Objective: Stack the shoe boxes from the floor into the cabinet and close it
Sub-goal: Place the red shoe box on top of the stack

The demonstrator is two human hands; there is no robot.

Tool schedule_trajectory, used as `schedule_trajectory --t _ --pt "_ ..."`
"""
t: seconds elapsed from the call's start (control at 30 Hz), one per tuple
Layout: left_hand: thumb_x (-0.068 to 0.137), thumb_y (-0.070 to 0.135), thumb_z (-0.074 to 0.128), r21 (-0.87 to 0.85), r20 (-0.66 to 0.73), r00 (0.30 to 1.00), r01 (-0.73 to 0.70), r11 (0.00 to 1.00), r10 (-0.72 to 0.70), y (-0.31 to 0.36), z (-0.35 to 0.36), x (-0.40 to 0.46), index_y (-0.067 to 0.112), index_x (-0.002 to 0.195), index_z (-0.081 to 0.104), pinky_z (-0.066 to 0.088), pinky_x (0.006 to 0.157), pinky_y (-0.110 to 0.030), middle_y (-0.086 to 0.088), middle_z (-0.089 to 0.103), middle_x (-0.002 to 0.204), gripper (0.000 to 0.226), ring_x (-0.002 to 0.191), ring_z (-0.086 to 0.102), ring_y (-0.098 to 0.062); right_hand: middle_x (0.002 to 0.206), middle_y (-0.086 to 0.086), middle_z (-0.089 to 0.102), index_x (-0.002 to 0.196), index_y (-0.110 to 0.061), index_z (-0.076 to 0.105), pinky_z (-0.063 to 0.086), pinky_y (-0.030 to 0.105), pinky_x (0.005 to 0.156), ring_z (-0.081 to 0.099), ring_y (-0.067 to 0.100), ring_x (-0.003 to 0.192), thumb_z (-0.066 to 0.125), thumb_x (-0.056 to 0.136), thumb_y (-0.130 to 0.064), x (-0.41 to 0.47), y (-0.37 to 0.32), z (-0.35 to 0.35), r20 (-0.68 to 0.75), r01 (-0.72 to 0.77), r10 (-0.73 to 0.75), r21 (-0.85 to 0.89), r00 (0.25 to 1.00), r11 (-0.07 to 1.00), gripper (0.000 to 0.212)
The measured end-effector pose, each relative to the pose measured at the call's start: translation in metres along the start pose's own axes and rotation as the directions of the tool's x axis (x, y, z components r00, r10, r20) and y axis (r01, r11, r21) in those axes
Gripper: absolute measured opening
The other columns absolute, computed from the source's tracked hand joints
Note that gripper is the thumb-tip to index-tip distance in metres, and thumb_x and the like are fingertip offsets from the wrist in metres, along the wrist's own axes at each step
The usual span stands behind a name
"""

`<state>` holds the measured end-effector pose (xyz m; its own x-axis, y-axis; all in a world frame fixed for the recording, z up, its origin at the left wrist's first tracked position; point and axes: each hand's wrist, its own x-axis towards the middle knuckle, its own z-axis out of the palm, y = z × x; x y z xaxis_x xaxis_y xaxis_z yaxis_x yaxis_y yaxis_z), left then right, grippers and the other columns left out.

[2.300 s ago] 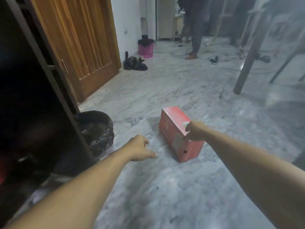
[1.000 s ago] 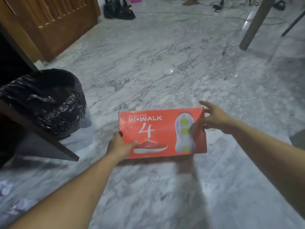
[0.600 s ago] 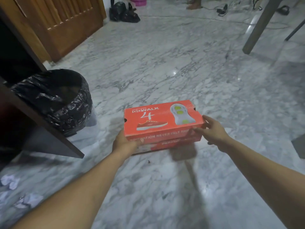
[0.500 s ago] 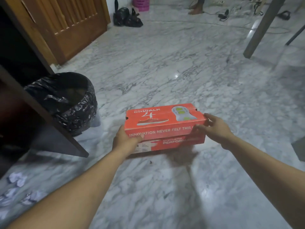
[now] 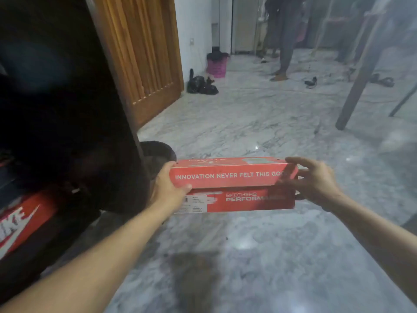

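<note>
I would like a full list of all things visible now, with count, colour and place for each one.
shoe box: one, red, held above the floor
Nike box: one, red and white, inside the cabinet, low left
cabinet: one, dark, left, open
bin: one, black-lined, behind the cabinet panel
wooden door: one, brown, left
black bags: some, by the wall
pink basket: one, far
standing person: one, far
table leg: one, dark, right
left hand: grips the box's left end
right hand: at its right end
</note>
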<state>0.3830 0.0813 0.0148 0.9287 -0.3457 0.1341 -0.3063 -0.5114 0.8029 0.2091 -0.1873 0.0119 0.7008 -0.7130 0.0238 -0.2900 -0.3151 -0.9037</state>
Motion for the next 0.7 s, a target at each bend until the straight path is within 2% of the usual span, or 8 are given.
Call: schedule_trajectory --t 0.07,0.2,0.33,0.4,0.5,0.53,0.63,0.7 --pt "0.077 0.015 0.077 0.001 -0.025 0.999 -0.021 1.000 0.021 0.014 -0.033 -0.016 0.025 0.130 0.051 0.047 0.089 -0.028 0.005 0.063 0.112 0.060 0.102 0.058 -0.015 0.099 0.011 0.071 0.126 -0.019 0.062 0.060 0.050 0.058 0.070 0.025 0.079 0.087 0.066 -0.004 -0.020 -0.029 -0.003 -0.003 0.038 -0.038 0.014 0.999 0.999 0.066" --pt "0.078 0.019 0.077 -0.004 -0.084 0.996 -0.044 0.999 0.043 0.035 -0.096 -0.048 0.029 0.125 0.050 0.053 0.088 -0.036 0.006 0.061 0.109 0.055 0.102 0.059 -0.016 0.090 0.000 0.070 0.126 -0.019 0.063 0.059 0.036 0.049 0.069 0.018 0.066 0.086 0.068 -0.004 -0.056 -0.085 -0.002 -0.020 0.125 -0.125 -0.011 0.992 0.992 0.064" --pt "0.081 0.020 0.075 -0.013 -0.119 0.992 -0.054 0.998 0.052 0.051 -0.154 -0.079 0.027 0.119 0.049 0.052 0.083 -0.032 0.009 0.053 0.105 0.047 0.098 0.052 -0.011 0.079 0.006 0.073 0.118 -0.025 0.068 0.061 0.042 0.059 0.071 0.023 0.064 0.090 0.064 -0.016 -0.084 -0.132 -0.005 -0.076 0.216 -0.225 -0.106 0.972 0.971 0.059" --pt "0.078 0.018 0.077 -0.048 -0.060 0.998 -0.034 0.998 0.031 0.059 -0.175 -0.091 0.026 0.112 0.050 0.055 0.081 -0.035 0.010 0.052 0.104 0.044 0.096 0.055 -0.011 0.075 0.004 0.074 0.108 -0.030 0.071 0.062 0.044 0.065 0.072 0.023 0.067 0.092 0.058 -0.024 -0.095 -0.151 -0.010 -0.100 0.236 -0.254 -0.165 0.962 0.958 0.055" --pt "0.073 0.009 0.080 -0.362 0.122 0.988 0.129 0.923 -0.090 0.066 -0.182 -0.096 0.019 0.127 0.048 0.056 0.084 -0.045 -0.001 0.061 0.117 0.063 0.102 0.064 -0.020 0.077 0.006 0.074 0.097 -0.031 0.073 0.062 0.045 0.066 0.072 0.024 0.066 0.091 0.058 -0.017 -0.113 -0.170 -0.007 -0.087 0.254 -0.275 -0.194 0.958 0.948 0.045" --pt "0.073 0.012 0.080 -0.386 0.115 0.985 0.163 0.908 -0.128 0.065 -0.176 -0.094 0.018 0.131 0.045 0.054 0.086 -0.043 -0.002 0.061 0.120 0.069 0.103 0.063 -0.021 0.078 0.008 0.074 0.097 -0.030 0.074 0.061 0.044 0.070 0.072 0.026 0.069 0.089 0.059 -0.015 -0.118 -0.173 -0.002 -0.090 0.278 -0.303 -0.223 0.949 0.935 0.043" --pt "0.069 0.025 0.077 -0.247 -0.053 0.970 0.216 0.945 -0.236 0.050 -0.154 -0.080 0.021 0.138 0.040 0.048 0.095 -0.036 -0.006 0.051 0.134 0.079 0.116 0.054 -0.025 0.088 0.011 0.075 0.103 -0.026 0.076 0.054 0.036 0.084 0.068 0.029 0.086 0.087 0.062 -0.018 -0.126 -0.179 0.021 -0.087 0.307 -0.364 -0.378 0.927 0.873 0.043" --pt "0.071 0.027 0.075 -0.174 -0.078 0.935 0.330 0.928 -0.347 0.031 -0.141 -0.073 0.019 0.143 0.035 0.045 0.097 -0.036 -0.010 0.038 0.143 0.083 0.126 0.046 -0.029 0.095 0.011 0.075 0.106 -0.028 0.075 0.050 0.034 0.087 0.066 0.030 0.095 0.086 0.064 -0.019 -0.120 -0.176 0.032 -0.086 0.301 -0.366 -0.415 0.927 0.859 0.045"
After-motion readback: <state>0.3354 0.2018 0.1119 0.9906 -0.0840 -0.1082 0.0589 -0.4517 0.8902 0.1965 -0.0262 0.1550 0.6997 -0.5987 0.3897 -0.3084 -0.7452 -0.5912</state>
